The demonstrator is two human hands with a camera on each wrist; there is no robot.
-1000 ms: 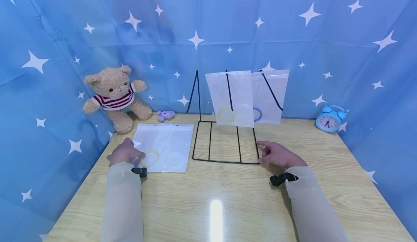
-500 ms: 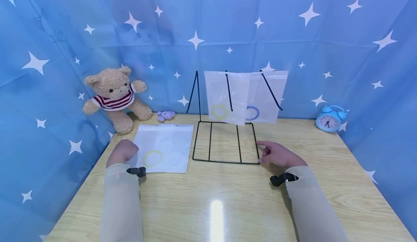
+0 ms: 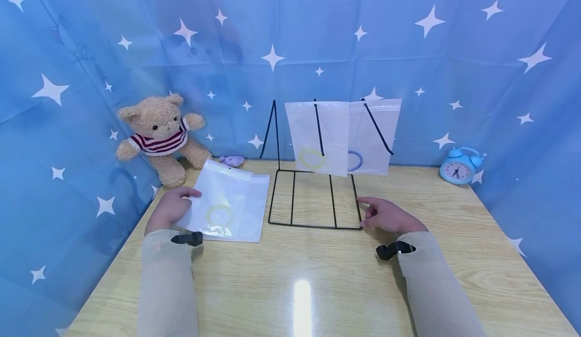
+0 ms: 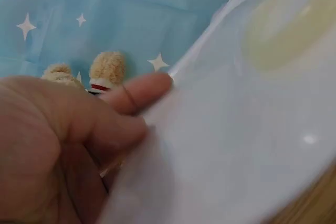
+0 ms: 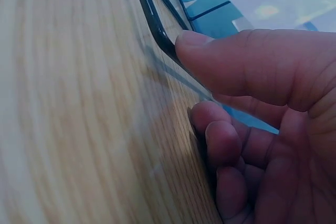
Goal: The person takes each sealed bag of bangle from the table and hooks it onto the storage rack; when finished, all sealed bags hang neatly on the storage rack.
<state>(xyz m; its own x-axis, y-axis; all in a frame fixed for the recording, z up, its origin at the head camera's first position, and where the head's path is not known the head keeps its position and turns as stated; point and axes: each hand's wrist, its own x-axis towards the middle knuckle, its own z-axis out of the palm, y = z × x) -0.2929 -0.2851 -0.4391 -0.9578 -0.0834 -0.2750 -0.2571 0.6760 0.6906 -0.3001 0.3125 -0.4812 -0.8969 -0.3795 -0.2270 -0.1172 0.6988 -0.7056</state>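
Note:
My left hand [image 3: 169,210] pinches the left edge of a white zip bag [image 4: 226,129] with a yellow ring in it. That bag is raised and tilted over a second white bag [image 3: 257,201], which lies on the table with a pale ring showing. A black wire rack [image 3: 315,226] stands at the middle, several prongs rising at its back. My right hand [image 3: 388,215] holds the rack's right front corner, thumb at the bend and index finger along the side wire. On the prongs hang one bag with a yellow ring [image 3: 312,159] and another with a blue ring [image 3: 355,161].
Behind the left hand a teddy bear [image 3: 159,140] in a striped shirt leans on the star-patterned curtain [image 3: 245,19]. A small purple toy [image 3: 232,161] lies at the table's back edge. Far right stands a blue alarm clock [image 3: 458,168]. The leftmost prong [image 3: 268,130] holds no bag.
The left hand has taken hold of the yellow-ring bag and lifted and turned it off the bag beneath. The hanging bags have swung slightly. The right hand has stayed put.

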